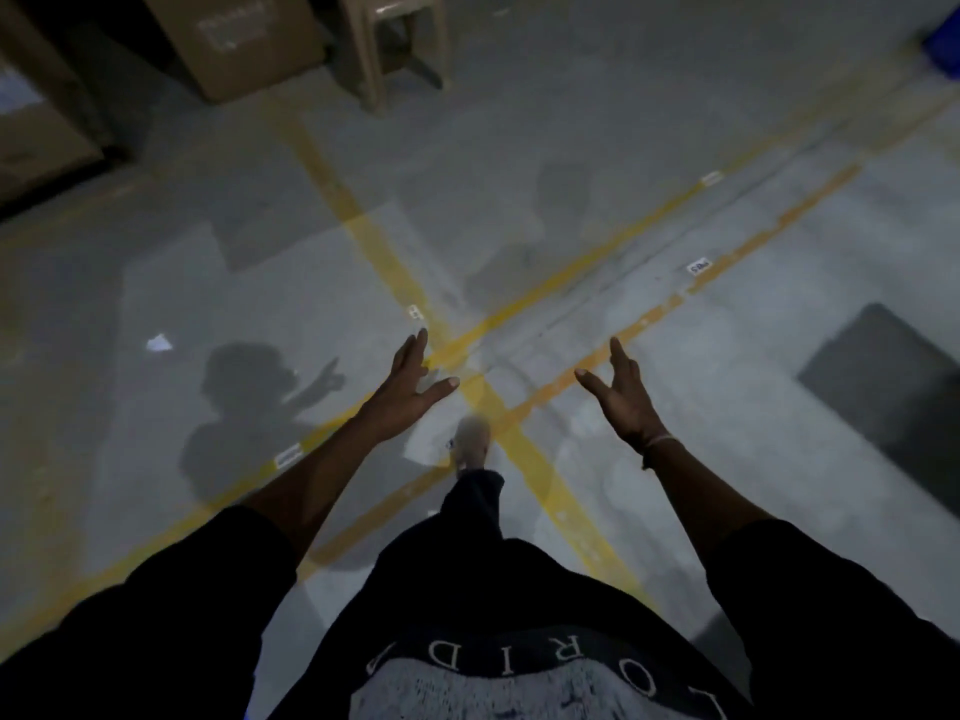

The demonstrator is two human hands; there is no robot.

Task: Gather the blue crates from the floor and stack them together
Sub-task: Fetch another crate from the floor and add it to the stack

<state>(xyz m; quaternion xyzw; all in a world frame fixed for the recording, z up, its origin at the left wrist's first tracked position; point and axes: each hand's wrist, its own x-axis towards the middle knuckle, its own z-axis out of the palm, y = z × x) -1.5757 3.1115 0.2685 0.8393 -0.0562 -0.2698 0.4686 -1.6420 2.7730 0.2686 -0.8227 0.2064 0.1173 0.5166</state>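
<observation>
Only a corner of one blue crate shows, at the far top right edge of the view, cut off by the frame. My left hand is stretched out in front of me over the grey floor, fingers apart, holding nothing. Level with it on the right, my right hand is also spread and holds nothing; a band sits on its wrist. Both hands hover above a crossing of yellow floor lines, far from the crate. One foot steps forward between them.
A cardboard box and a tan plastic stool stand at the top. More cardboard boxes fill the top left. A dark rectangular patch lies on the floor at right. A white scrap lies at left.
</observation>
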